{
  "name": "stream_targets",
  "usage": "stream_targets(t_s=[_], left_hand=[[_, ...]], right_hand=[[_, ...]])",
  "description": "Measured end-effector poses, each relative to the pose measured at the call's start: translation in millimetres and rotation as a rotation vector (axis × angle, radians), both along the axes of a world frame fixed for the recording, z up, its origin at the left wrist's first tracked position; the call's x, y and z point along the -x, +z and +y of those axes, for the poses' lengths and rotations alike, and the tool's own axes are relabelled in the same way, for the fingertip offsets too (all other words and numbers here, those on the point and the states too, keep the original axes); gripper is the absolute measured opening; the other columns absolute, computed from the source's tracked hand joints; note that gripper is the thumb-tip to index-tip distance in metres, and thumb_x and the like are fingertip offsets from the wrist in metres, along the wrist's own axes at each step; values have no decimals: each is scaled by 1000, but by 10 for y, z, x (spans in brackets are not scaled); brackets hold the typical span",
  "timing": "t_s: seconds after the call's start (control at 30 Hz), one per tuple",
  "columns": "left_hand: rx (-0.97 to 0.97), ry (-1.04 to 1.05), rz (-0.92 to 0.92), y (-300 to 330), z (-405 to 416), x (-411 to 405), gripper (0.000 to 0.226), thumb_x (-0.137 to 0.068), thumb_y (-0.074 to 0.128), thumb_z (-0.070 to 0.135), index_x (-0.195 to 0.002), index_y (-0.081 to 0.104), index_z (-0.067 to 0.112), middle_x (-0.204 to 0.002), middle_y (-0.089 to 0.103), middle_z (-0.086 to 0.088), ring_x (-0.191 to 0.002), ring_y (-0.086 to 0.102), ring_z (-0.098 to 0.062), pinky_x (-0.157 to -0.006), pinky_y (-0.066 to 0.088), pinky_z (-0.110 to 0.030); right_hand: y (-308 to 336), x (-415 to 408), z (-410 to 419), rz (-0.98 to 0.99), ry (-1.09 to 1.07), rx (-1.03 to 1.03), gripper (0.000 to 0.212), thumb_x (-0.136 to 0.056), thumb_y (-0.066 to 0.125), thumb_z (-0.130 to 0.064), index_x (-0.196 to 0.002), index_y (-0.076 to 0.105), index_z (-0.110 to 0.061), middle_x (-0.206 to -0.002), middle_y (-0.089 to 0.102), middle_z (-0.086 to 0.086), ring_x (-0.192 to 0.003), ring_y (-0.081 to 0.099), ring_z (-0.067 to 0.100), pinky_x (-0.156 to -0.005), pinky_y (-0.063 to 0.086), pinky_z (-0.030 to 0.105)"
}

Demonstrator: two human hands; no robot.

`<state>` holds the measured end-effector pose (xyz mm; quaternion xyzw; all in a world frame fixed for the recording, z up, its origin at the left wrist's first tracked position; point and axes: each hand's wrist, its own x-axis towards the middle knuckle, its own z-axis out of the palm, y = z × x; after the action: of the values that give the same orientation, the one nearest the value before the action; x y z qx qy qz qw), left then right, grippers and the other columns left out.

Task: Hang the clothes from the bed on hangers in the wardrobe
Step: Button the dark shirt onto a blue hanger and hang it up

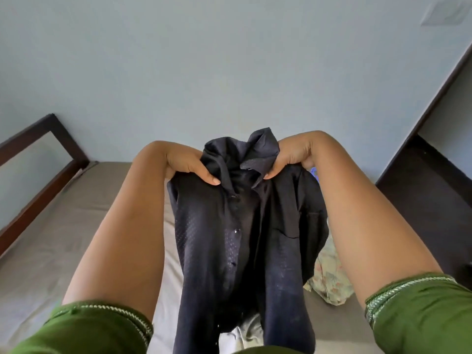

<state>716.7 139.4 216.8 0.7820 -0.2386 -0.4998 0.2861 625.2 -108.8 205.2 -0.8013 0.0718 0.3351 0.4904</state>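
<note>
A dark navy button shirt (237,238) hangs in front of me, lifted above the bed (51,238). My left hand (190,166) grips its left shoulder beside the collar. My right hand (288,159) grips the right shoulder, thumb over the cloth. The collar stands up between both hands and the front buttons face me. The shirt's lower part drops toward my body and hides much of the mattress. No hanger or wardrobe shows.
A floral light garment (329,279) lies on the bed at the right, with a blue scrap (314,172) behind the shirt. A dark wooden bed frame (40,159) runs along the left. Dark wooden furniture (429,190) stands at the right by the pale wall.
</note>
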Motion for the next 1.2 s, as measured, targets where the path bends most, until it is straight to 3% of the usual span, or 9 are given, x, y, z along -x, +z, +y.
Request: stream_targets(t_s=[0.13, 0.23, 0.3, 0.53, 0.67, 0.8, 0.93, 1.1, 1.2], left_hand=[[33, 259, -495, -954, -413, -789, 47, -81, 77, 28, -122, 60, 13, -125, 60, -13, -118, 58, -32, -100, 47, -43], [-93, 484, -855, -1832, -673, -1065, 81, -74, 78, 44, -137, 36, 16, -137, 34, -16, -127, 38, -37, -102, 40, -50], [-114, 445, -793, -2363, -742, -1085, 84, -77, 75, 43, -142, 31, 15, -139, 33, -16, -130, 35, -38, -104, 37, -49], [-218, 316, -481, -3787, -553, -1000, 54, -90, 64, 28, -135, 40, 9, -131, 52, -12, -122, 48, -31, -96, 45, -40], [-188, 411, -332, -4520, -747, -1094, 39, -97, 55, 19, -134, 47, 11, -124, 58, -7, -113, 56, -24, -85, 46, -30], [-199, 515, -433, -5045, -901, -1286, 31, -100, 46, 17, -127, 57, 10, -129, 54, -11, -116, 52, -27, -92, 43, -33], [-388, 370, -642, -5362, -972, -1518, 49, -95, 53, 45, -132, 47, 13, -137, 41, -11, -125, 40, -32, -97, 40, -45], [-446, -118, -429, -5902, -1025, -982, 62, -92, 59, 39, -141, 32, 11, -148, 19, -15, -133, 33, -34, -101, 41, -44], [-520, -252, -307, -6035, -971, -707, 67, -97, 53, 29, -150, 17, 11, -158, 0, -13, -142, 19, -31, -107, 38, -41]], right_hand=[[-790, -764, -287, -205, -221, 326, 52, -73, 83, -21, -121, 64, -17, -122, 65, 10, -112, 61, 30, -100, 47, 41], [-1589, -1101, -459, -411, -390, 897, 112, -60, 86, -48, -149, 23, -26, -147, 33, 13, -129, 40, 36, -104, 39, 43], [-2114, -1166, -497, -366, -384, 1022, 121, -63, 84, -50, -152, 6, -29, -154, 15, 17, -136, 28, 40, -108, 32, 47], [-3707, -946, -137, -155, -346, 775, 31, -90, 64, -26, -118, 58, -15, -126, 44, 12, -119, 44, 33, -101, 37, 38], [-4587, -980, -28, -68, -411, 572, 17, -93, 58, -14, -109, 63, -10, -114, 53, 12, -106, 56, 29, -91, 44, 32], [-5103, -1269, 20, -146, -501, 508, 17, -92, 60, -15, -108, 63, -9, -110, 55, 11, -104, 56, 27, -90, 45, 32], [-5375, -1596, 58, -303, -435, 610, 56, -86, 69, -31, -134, 46, -15, -128, 42, 5, -118, 40, 24, -96, 46, 36], [-5844, -1339, 264, 120, -192, 684, 68, -84, 62, -7, -143, 29, -20, -147, 22, 6, -132, 30, 30, -99, 45, 40], [-5907, -1135, 300, 184, -154, 692, 70, -81, 66, -18, -141, 32, -22, -145, 22, 4, -132, 27, 29, -100, 42, 43]])
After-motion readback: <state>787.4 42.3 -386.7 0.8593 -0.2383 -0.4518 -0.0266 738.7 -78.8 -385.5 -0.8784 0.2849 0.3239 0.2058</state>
